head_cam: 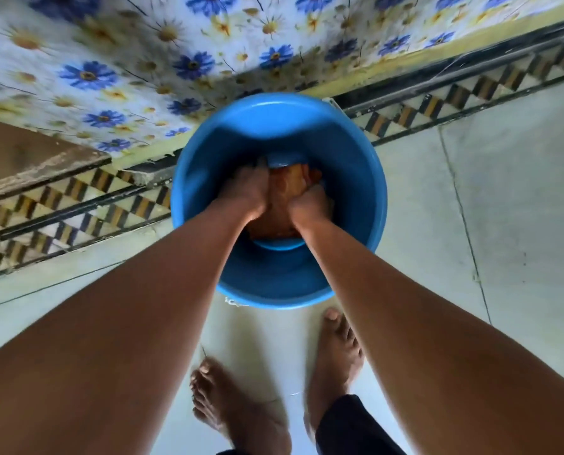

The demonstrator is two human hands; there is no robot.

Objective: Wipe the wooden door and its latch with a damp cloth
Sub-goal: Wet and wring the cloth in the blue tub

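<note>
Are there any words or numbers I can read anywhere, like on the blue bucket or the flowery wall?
None: no words, numbers or labels show anywhere.
Blue bucket: plain, with no label facing the camera.
Flowery covering: only blue and yellow flowers, partly blurred.
Floor border: just a checker pattern.
Orange cloth, gripped by the left hand and right hand: no print visible.

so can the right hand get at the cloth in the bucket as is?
Likely yes: the right hand is already down inside the open blue bucket, fingers curled on the orange cloth; the left hand grips it too.
</note>
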